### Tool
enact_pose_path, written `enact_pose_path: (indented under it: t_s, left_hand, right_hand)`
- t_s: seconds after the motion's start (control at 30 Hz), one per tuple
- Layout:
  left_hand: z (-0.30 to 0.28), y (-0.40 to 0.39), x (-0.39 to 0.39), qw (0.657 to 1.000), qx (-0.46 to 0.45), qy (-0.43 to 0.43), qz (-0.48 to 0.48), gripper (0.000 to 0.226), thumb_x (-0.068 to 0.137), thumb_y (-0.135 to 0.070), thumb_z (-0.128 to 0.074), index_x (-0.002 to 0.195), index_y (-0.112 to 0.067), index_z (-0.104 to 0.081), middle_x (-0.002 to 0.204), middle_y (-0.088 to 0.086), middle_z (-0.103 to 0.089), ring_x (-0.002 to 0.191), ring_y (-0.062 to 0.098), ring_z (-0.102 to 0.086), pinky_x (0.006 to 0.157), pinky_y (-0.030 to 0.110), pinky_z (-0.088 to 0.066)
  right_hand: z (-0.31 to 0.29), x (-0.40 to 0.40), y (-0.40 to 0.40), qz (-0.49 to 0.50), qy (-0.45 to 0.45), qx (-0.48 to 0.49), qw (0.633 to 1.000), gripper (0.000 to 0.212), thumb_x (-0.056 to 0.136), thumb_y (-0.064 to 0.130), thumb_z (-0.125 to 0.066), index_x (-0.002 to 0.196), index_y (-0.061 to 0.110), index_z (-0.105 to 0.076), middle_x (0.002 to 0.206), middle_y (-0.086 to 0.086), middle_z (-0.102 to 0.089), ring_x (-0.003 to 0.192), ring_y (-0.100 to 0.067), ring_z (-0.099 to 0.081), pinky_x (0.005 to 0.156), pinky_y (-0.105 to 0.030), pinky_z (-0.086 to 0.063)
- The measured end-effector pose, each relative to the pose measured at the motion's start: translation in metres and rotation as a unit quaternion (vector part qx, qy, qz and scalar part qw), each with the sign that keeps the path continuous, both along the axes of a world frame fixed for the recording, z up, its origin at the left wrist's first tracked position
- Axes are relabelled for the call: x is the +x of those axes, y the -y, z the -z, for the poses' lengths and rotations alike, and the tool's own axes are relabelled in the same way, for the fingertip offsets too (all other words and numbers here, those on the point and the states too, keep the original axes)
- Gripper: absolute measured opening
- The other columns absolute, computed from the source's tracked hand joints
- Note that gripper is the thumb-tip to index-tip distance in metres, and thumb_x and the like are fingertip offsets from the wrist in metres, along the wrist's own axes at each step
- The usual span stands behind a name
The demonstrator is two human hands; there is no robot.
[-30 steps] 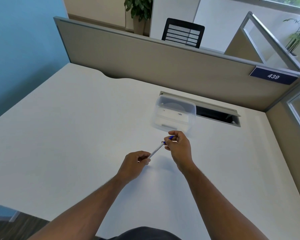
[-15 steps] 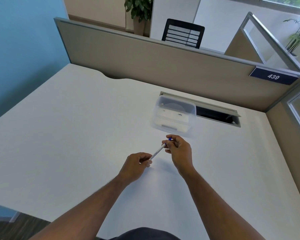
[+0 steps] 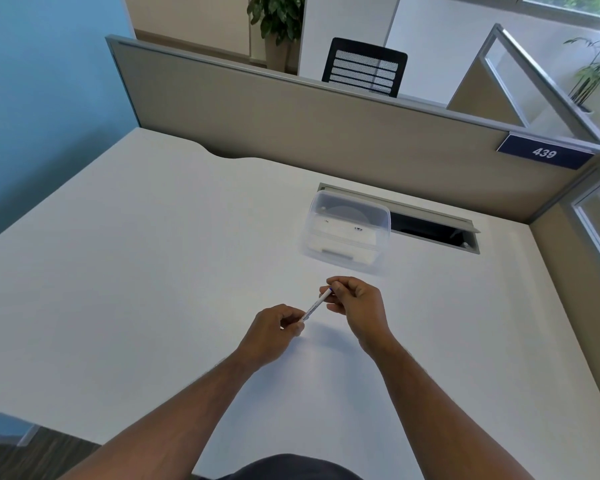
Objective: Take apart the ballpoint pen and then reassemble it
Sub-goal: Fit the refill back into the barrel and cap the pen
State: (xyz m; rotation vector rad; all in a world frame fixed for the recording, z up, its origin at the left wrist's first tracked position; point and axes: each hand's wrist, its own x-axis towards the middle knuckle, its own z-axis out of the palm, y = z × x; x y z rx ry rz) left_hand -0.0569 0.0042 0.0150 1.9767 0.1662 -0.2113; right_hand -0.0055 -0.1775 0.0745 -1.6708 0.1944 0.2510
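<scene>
A slim white ballpoint pen (image 3: 314, 308) with a small blue end is held slanted just above the white desk (image 3: 136, 271). My left hand (image 3: 274, 332) pinches its lower end between thumb and fingers. My right hand (image 3: 355, 303) pinches the upper end, where a bit of blue shows at the fingertips. The pen's tips are hidden inside both grips.
A clear plastic box (image 3: 349, 230) with small white items inside stands just beyond my hands. Behind it is an open cable slot (image 3: 430, 226) in the desk. A beige partition (image 3: 326, 133) closes off the back and right.
My right hand has moved down and closer to the left hand, so less pen shows between them, and the blue end is now mostly covered by its fingers. My left hand has hardly moved.
</scene>
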Motion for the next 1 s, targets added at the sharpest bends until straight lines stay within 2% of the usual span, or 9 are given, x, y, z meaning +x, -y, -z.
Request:
enact_pose_path:
  t_s: [0.07,0.17,0.23,0.33,0.53,0.73,0.83,1.0]
  left_hand:
    - [-0.002,0.0,0.001,1.0,-0.018,-0.005,0.017,0.018,0.093,-0.016,-0.062,0.102,-0.022,-0.075,0.086,-0.008,-0.071,0.073,0.002,-0.068,0.072,0.021,-0.048]
    - [-0.004,0.001,0.002,0.998,-0.055,-0.014,0.029,0.021,0.099,-0.019,-0.054,0.102,-0.019,-0.075,0.082,-0.003,-0.068,0.069,0.008,-0.068,0.075,0.034,-0.055]
    - [-0.006,0.002,0.002,0.995,-0.085,-0.03,0.029,0.023,0.1,-0.019,-0.052,0.098,-0.015,-0.075,0.077,-0.001,-0.068,0.067,0.012,-0.068,0.075,0.036,-0.057]
    - [-0.009,0.003,0.002,0.993,-0.106,-0.039,0.03,0.025,0.101,-0.017,-0.051,0.094,-0.013,-0.075,0.074,0.0,-0.072,0.062,0.015,-0.067,0.07,0.034,-0.057]
    - [-0.008,0.009,-0.001,0.998,-0.069,-0.003,-0.008,0.021,0.097,-0.015,-0.059,0.084,-0.014,-0.077,0.071,0.003,-0.074,0.056,0.012,-0.065,0.07,0.036,-0.058]
    - [-0.006,0.013,-0.002,0.999,-0.022,0.028,-0.022,0.02,0.096,-0.015,-0.06,0.083,-0.015,-0.076,0.069,0.001,-0.073,0.054,0.01,-0.065,0.069,0.035,-0.058]
    - [-0.008,0.013,0.0,0.999,-0.029,0.017,-0.013,0.02,0.096,-0.016,-0.06,0.084,-0.015,-0.076,0.07,0.002,-0.074,0.056,0.012,-0.067,0.07,0.037,-0.061]
    - [-0.018,0.008,0.004,0.996,-0.084,-0.033,0.027,0.024,0.099,-0.015,-0.054,0.089,-0.009,-0.075,0.073,0.006,-0.073,0.059,0.018,-0.069,0.066,0.032,-0.058]
  right_hand:
    - [-0.001,0.001,0.002,-0.009,-0.007,0.008,1.0,0.019,0.101,0.007,-0.055,0.106,0.006,-0.073,0.094,-0.01,-0.081,0.088,-0.022,-0.078,0.083,-0.035,-0.063]
    - [-0.004,0.0,0.004,-0.019,-0.018,0.03,0.999,0.018,0.102,0.007,-0.055,0.108,0.005,-0.072,0.096,-0.012,-0.08,0.09,-0.025,-0.078,0.083,-0.035,-0.062]
    - [-0.005,0.0,0.006,-0.024,-0.024,0.044,0.998,0.019,0.102,0.009,-0.055,0.107,0.005,-0.073,0.097,-0.012,-0.08,0.091,-0.026,-0.078,0.085,-0.036,-0.062]
    - [-0.003,-0.002,0.008,-0.017,-0.022,0.051,0.998,0.019,0.101,0.011,-0.057,0.104,0.005,-0.075,0.097,-0.012,-0.08,0.094,-0.029,-0.077,0.085,-0.036,-0.062]
    - [0.003,-0.005,0.003,0.043,-0.018,0.039,0.998,0.015,0.096,0.012,-0.067,0.091,0.006,-0.079,0.09,-0.015,-0.08,0.09,-0.035,-0.076,0.084,-0.039,-0.063]
    - [0.003,-0.007,-0.006,0.088,-0.024,0.033,0.995,0.013,0.094,0.009,-0.068,0.09,0.002,-0.078,0.084,-0.015,-0.079,0.077,-0.025,-0.076,0.076,-0.034,-0.064]
    - [0.004,-0.005,-0.007,0.094,-0.025,0.021,0.995,0.013,0.094,0.009,-0.068,0.09,0.003,-0.078,0.084,-0.015,-0.079,0.074,-0.023,-0.075,0.076,-0.034,-0.065]
    - [0.003,-0.002,0.0,0.051,-0.036,0.05,0.997,0.016,0.098,0.013,-0.063,0.098,0.005,-0.077,0.092,-0.013,-0.08,0.089,-0.027,-0.076,0.079,-0.036,-0.063]
